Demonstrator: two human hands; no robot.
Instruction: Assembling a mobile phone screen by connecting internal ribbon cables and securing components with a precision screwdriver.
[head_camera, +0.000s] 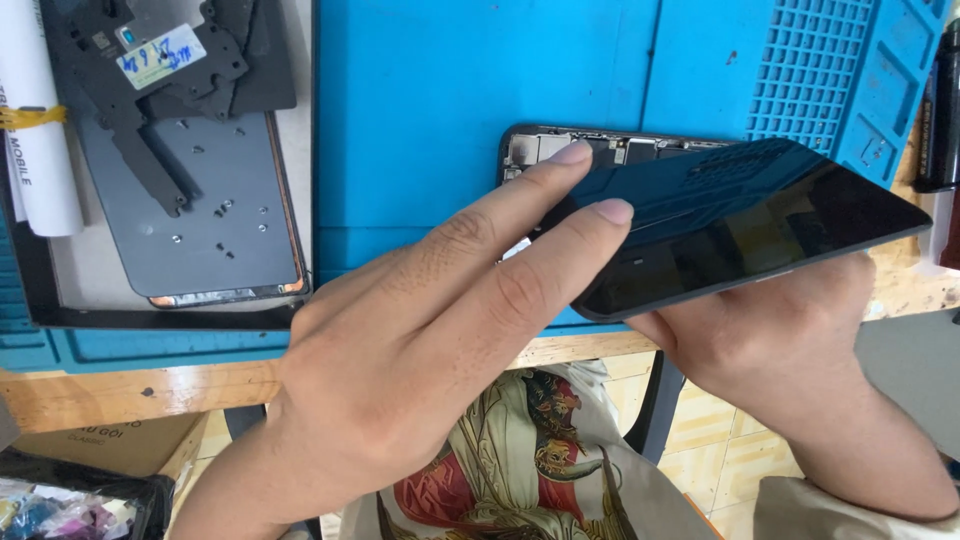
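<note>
Right hand (790, 350) grips the dark phone screen (750, 225) from beneath, tilted above the phone body (600, 150) on the blue mat (450, 100), while the left hand (420, 350), open, steadies its near edge with two extended fingertips (612, 211)

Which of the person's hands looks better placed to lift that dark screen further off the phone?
Probably the right hand: it grips the raised screen panel from beneath at its lifted edge. The left hand only rests two fingertips on the glass near the phone body.
</note>
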